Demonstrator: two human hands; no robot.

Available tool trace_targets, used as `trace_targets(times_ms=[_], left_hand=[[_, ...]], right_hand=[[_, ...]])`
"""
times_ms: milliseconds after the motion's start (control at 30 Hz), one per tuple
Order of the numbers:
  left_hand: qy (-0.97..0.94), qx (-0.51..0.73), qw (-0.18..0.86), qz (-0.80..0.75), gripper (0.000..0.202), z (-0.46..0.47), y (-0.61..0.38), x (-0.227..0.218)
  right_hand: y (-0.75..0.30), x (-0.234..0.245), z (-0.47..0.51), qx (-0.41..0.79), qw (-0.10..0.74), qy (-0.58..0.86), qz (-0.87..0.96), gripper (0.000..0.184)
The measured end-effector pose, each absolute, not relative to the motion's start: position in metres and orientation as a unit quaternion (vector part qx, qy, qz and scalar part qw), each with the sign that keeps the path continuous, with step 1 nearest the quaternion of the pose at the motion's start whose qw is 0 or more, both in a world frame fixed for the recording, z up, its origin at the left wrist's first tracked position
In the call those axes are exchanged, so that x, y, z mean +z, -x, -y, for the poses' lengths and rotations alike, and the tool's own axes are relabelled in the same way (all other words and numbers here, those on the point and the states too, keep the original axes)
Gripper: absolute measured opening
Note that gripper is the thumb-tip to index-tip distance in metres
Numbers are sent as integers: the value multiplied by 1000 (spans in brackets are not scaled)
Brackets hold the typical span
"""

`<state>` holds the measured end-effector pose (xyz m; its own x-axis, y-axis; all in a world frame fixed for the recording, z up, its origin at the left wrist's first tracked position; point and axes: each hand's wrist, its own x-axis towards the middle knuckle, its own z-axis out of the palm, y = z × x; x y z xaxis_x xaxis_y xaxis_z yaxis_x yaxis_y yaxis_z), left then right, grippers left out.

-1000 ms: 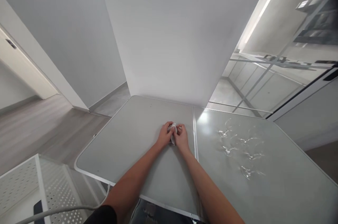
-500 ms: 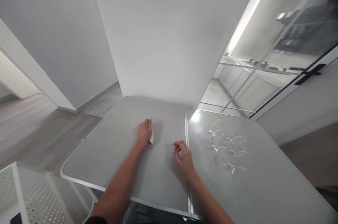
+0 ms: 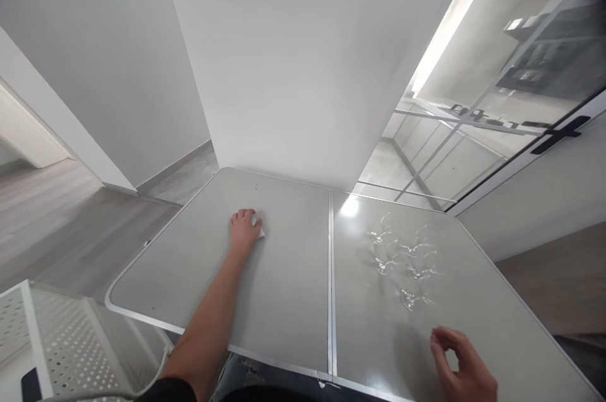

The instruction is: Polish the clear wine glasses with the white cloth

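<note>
Left hand [image 3: 243,228] grips a white wad [image 3: 261,234] toward the table's [image 3: 293,263] far-left corner.
Likely light and soft — best held mid-bunch — while the right hand [image 3: 466,367] hangs curled toward the near edge, fingertip gap unclear.

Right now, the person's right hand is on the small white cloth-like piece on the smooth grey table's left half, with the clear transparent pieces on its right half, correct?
Not quite: the head view shows the left hand on the small white cloth-like piece, not the right hand. The rest stands.
</note>
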<state>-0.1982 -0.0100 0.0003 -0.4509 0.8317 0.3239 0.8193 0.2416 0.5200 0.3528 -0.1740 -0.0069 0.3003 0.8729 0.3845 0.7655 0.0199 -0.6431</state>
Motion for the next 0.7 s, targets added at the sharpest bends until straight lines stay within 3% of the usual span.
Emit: trace_targets(times_ms=[133, 233, 533, 600, 700], left_hand=[[-484, 330, -43, -809, 33, 14, 202, 1], [-426, 348, -79, -831, 30, 21, 209, 9], [-433, 445, -143, -771, 31, 26, 186, 54], [-468, 480, -98, -736, 28, 23, 158, 63], [-555, 478, 84, -676, 16, 26, 84, 63]], right_hand=[[-369, -4, 182, 24, 433, 772, 464, 33], [-373, 3, 179, 81, 435, 802, 401, 39], [-374, -6, 153, 192, 434, 763, 439, 74], [-375, -12, 146, 183, 423, 750, 475, 75], [-375, -18, 132, 165, 402, 741, 512, 75]])
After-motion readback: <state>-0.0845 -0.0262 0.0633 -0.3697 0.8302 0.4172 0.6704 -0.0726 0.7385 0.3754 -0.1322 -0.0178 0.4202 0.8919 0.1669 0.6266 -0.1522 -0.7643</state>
